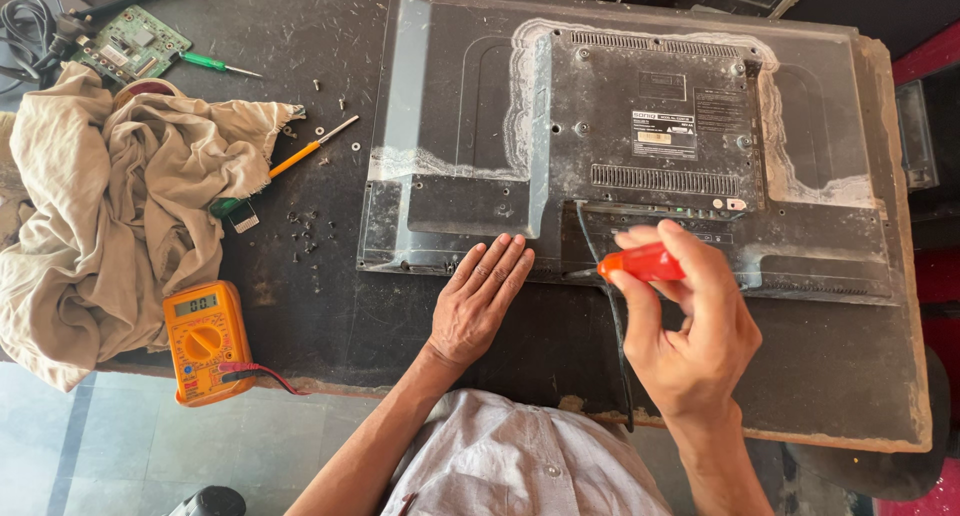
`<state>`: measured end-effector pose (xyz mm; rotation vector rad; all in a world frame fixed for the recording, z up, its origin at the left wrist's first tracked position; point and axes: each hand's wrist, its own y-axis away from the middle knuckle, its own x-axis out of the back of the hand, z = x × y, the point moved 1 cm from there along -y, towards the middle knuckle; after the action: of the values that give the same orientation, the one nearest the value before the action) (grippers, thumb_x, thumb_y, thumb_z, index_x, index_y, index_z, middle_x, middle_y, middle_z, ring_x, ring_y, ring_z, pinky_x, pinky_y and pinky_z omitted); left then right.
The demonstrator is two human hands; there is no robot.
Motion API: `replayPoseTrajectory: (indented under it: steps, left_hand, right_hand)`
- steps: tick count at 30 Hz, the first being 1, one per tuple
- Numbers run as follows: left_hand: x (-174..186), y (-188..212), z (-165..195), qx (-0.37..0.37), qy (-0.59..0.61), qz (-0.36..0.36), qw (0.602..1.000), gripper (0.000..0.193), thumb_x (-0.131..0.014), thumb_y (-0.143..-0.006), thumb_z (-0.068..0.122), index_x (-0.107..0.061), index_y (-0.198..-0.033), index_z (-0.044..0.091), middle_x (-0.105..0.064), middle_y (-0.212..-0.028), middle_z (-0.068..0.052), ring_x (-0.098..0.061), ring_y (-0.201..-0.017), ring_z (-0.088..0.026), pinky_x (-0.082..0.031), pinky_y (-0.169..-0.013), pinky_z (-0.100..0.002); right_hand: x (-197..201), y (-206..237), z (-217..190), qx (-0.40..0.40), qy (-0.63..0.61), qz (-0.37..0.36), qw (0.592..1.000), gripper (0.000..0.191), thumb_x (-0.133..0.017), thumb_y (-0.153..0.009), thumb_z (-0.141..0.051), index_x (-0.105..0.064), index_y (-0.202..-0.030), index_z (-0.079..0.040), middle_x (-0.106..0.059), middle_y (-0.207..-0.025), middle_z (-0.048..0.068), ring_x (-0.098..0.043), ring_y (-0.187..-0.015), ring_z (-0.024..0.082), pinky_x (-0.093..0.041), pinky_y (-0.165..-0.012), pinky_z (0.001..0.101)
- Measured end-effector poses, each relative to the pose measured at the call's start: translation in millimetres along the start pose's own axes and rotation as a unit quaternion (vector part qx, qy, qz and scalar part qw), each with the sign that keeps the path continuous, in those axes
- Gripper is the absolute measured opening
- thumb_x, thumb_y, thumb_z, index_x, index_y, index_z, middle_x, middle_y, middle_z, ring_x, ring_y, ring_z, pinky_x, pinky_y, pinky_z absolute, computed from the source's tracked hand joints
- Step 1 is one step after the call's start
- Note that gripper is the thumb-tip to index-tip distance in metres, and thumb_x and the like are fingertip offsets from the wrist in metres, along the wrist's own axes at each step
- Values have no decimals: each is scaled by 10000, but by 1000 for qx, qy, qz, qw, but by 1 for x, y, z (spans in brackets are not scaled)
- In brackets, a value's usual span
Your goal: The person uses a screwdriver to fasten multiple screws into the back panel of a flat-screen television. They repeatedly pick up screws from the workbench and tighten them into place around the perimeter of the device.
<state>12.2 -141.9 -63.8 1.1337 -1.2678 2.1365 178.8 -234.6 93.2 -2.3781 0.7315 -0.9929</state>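
The right hand (690, 326) covers most of the red screwdriver handle (645, 263), and its tip at the lower edge of the dusty television back (640, 136) is too small and dark to see clearly. The crumpled cloth (110, 206) hides one end of the orange-handled tool (300, 156) and part of a round thing behind it, while the green circuit board (130, 41) and the cables beside it are cut off by the top left edge. The small screws (305, 231) on the table (330, 316) are too tiny to count, and the black object at the bottom edge (205, 501) is only partly in view.
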Motion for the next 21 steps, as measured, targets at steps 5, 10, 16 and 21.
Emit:
replayPoseTrajectory:
  steps: [5,10,16,21]
  left_hand:
    - [-1,0,0,-3,-11,4,1000,558,-540,-986,71,-484,-1541,50,-471,-1609,-102,-422,-1518,-250,-316,-1278,-425]
    - [-2,2,-1,-6,-5,3,1000,559,-544,-982,59,-489,-1538,45,-471,-1607,-105,-417,-1519,-250,-317,-1276,-427]
    - [-3,2,-2,-11,-20,6,1000,567,-548,-977,53,-491,-1540,46,-470,-1610,-103,-421,-1516,-251,-317,-1276,-428]
    - [-3,3,-1,-11,-18,15,1000,572,-550,-973,45,-487,-1542,43,-468,-1613,-105,-418,-1521,-256,-315,-1282,-427]
  right_hand:
    - [6,-7,-7,28,127,-24,991,602,-848,-887,-14,-573,-1422,-11,-694,-1242,183,-737,-1048,239,-631,-854,327]
    - [4,-10,-9,34,105,-2,994,579,-877,-925,-22,-594,-1429,-54,-712,-1144,113,-743,-940,167,-644,-848,256]
    - [4,-17,-11,-32,29,-13,999,514,-770,-907,-27,-566,-1379,-30,-698,-1194,132,-733,-1027,211,-625,-890,303]
    - [5,-21,-14,87,129,-27,987,586,-793,-864,4,-514,-1379,24,-693,-1207,218,-716,-986,316,-593,-887,383]
